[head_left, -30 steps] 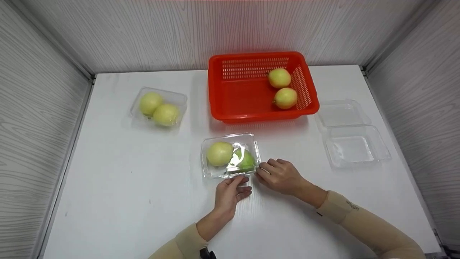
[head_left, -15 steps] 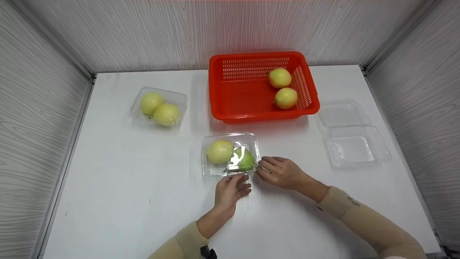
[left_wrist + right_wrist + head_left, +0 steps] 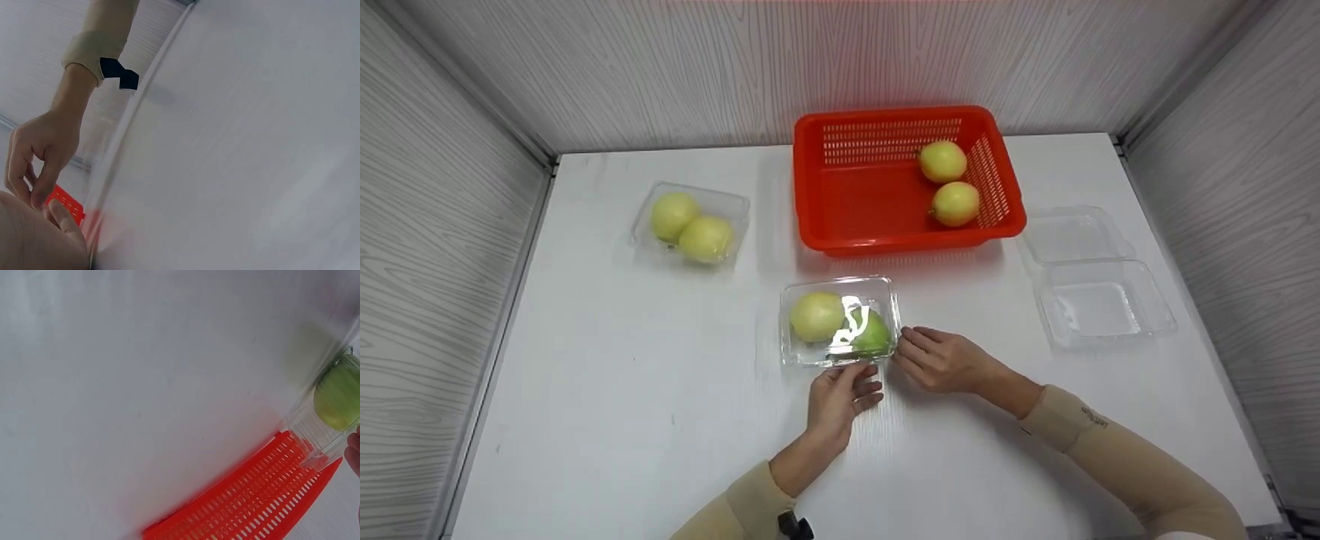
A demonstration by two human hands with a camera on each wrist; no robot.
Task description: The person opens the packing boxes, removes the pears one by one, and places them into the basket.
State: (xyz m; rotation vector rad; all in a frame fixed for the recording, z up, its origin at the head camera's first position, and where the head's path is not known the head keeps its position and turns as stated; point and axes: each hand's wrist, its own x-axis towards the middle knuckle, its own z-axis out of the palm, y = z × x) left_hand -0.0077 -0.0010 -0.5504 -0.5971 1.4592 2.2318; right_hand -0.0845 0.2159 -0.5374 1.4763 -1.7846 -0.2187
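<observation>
Clear box (image 3: 852, 304), 2 fruits (image 3: 816, 317) inside, before red basket (image 3: 859, 196) | left hand (image 3: 832, 405) pinches near-side rim, right hand (image 3: 945, 364) its right-hand corner | probably slick, flexible, fruit-weighted; best held by rims

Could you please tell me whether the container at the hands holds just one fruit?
No, the clear container holds a pale yellow fruit and a greener fruit.
</observation>
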